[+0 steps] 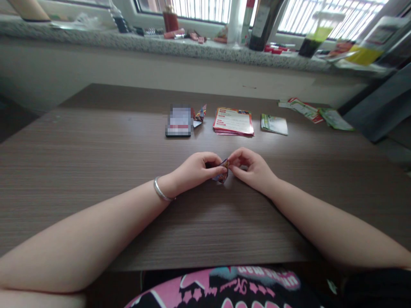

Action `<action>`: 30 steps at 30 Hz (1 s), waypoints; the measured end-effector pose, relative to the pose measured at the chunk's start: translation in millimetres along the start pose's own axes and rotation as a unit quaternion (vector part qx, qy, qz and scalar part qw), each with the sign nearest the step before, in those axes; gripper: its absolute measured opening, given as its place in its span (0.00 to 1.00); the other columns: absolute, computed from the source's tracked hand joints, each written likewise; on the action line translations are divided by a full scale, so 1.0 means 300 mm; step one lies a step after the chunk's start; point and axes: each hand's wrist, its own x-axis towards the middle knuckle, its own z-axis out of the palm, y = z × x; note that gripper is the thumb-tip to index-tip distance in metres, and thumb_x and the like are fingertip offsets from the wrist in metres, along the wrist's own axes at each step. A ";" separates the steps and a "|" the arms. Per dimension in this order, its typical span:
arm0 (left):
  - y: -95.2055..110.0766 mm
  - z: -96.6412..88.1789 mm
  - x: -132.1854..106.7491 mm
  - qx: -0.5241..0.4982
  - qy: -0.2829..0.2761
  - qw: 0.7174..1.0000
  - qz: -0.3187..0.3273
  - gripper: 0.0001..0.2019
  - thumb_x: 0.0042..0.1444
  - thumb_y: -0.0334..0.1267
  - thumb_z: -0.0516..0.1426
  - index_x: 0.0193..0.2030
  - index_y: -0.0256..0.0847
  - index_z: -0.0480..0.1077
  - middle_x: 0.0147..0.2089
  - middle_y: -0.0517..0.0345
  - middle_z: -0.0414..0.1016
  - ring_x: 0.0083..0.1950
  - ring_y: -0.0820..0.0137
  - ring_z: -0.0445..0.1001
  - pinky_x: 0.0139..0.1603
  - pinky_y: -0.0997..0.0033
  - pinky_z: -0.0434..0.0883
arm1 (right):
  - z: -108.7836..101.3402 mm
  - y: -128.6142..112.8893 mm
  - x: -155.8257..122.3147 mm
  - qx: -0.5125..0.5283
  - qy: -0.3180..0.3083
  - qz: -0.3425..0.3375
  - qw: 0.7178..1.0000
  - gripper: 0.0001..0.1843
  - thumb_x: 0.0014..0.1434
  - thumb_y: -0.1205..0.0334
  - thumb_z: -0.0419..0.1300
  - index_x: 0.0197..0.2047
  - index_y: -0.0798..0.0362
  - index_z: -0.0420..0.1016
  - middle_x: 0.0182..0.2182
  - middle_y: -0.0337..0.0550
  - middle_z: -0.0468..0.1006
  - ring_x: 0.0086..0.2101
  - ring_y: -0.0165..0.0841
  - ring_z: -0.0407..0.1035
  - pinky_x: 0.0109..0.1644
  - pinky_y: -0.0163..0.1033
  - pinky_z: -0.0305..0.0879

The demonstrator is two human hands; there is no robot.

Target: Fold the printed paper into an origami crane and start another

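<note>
The left hand [199,167] and right hand [253,170] both pinch the paper [221,176], at 6 o'clock from the cards [233,121] on the surface [96,145]. Folding appears in hand; the next move calls for steady, even pressure.

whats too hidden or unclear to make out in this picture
- Folded paper: head view, partly covered by the fingers of the left hand, so its full shape is hidden.
- Dark-edged object: head view, its face is pixelated.
- Card stack: head view, smaller print is too small to read.
- Dark bottle: head view, top cut off by the upper edge.
</note>
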 end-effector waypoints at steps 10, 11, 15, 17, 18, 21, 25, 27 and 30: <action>-0.001 -0.002 0.005 -0.042 -0.039 0.998 -0.009 0.13 0.56 0.45 0.59 0.29 0.36 0.72 0.29 0.59 0.73 0.32 0.73 0.69 0.35 0.73 0.67 | -0.009 -0.002 -0.006 0.001 -0.025 0.008 1.000 0.03 0.53 0.68 0.58 0.33 0.51 0.67 0.25 0.34 0.69 0.26 0.27 0.63 0.31 0.35 0.62; -0.003 -0.002 0.005 -0.050 -0.047 0.998 -0.010 0.13 0.56 0.45 0.59 0.30 0.36 0.72 0.29 0.59 0.73 0.32 0.73 0.70 0.35 0.73 0.67 | -0.007 0.002 -0.005 0.014 -0.031 0.020 0.999 0.03 0.52 0.68 0.57 0.33 0.51 0.67 0.24 0.33 0.68 0.25 0.26 0.62 0.30 0.34 0.61; -0.007 0.001 0.004 -0.089 -0.065 0.994 -0.026 0.14 0.56 0.47 0.59 0.31 0.35 0.71 0.29 0.58 0.74 0.32 0.73 0.70 0.35 0.73 0.68 | 0.002 0.011 -0.002 0.049 -0.034 0.034 0.998 0.04 0.51 0.67 0.57 0.31 0.50 0.64 0.24 0.33 0.66 0.27 0.27 0.61 0.30 0.33 0.59; -0.009 0.003 0.004 -0.108 -0.068 0.991 -0.034 0.15 0.55 0.47 0.60 0.31 0.35 0.71 0.29 0.58 0.74 0.31 0.73 0.70 0.34 0.73 0.68 | 0.004 0.008 -0.001 0.053 -0.025 0.026 0.998 0.05 0.49 0.67 0.57 0.30 0.50 0.63 0.26 0.35 0.68 0.29 0.28 0.63 0.31 0.34 0.61; -0.009 0.003 0.005 -0.116 -0.069 0.990 -0.039 0.15 0.55 0.47 0.60 0.31 0.36 0.71 0.29 0.58 0.74 0.31 0.73 0.70 0.33 0.73 0.68 | 0.004 0.005 -0.001 0.054 -0.022 0.021 0.998 0.06 0.49 0.67 0.57 0.30 0.49 0.62 0.26 0.36 0.68 0.30 0.29 0.64 0.32 0.34 0.61; -0.009 0.003 0.005 -0.133 -0.075 0.987 -0.053 0.14 0.55 0.47 0.60 0.30 0.36 0.70 0.28 0.59 0.73 0.29 0.74 0.69 0.31 0.74 0.67 | 0.001 -0.007 -0.001 0.050 -0.021 0.004 0.999 0.08 0.48 0.69 0.58 0.31 0.50 0.63 0.27 0.35 0.69 0.28 0.27 0.63 0.31 0.34 0.62; -0.010 0.002 0.005 -0.148 -0.081 0.984 -0.058 0.14 0.55 0.47 0.60 0.30 0.36 0.70 0.28 0.59 0.73 0.30 0.74 0.69 0.32 0.74 0.67 | -0.006 -0.016 -0.004 0.014 -0.016 -0.026 0.999 0.09 0.49 0.71 0.58 0.35 0.51 0.66 0.27 0.34 0.70 0.26 0.25 0.62 0.31 0.34 0.63; -0.010 0.002 0.005 -0.153 -0.079 0.983 -0.059 0.15 0.55 0.47 0.60 0.30 0.36 0.70 0.28 0.59 0.73 0.30 0.74 0.69 0.32 0.74 0.67 | -0.010 -0.015 -0.006 -0.015 -0.013 -0.036 0.999 0.08 0.50 0.71 0.58 0.35 0.52 0.68 0.27 0.35 0.71 0.26 0.26 0.64 0.32 0.35 0.64; -0.011 0.002 0.005 -0.159 -0.070 0.983 -0.068 0.15 0.55 0.48 0.61 0.31 0.36 0.70 0.28 0.59 0.72 0.29 0.75 0.68 0.31 0.75 0.66 | -0.017 -0.011 -0.006 -0.059 -0.004 -0.046 0.997 0.06 0.51 0.70 0.59 0.34 0.52 0.70 0.28 0.37 0.72 0.27 0.28 0.66 0.33 0.36 0.65</action>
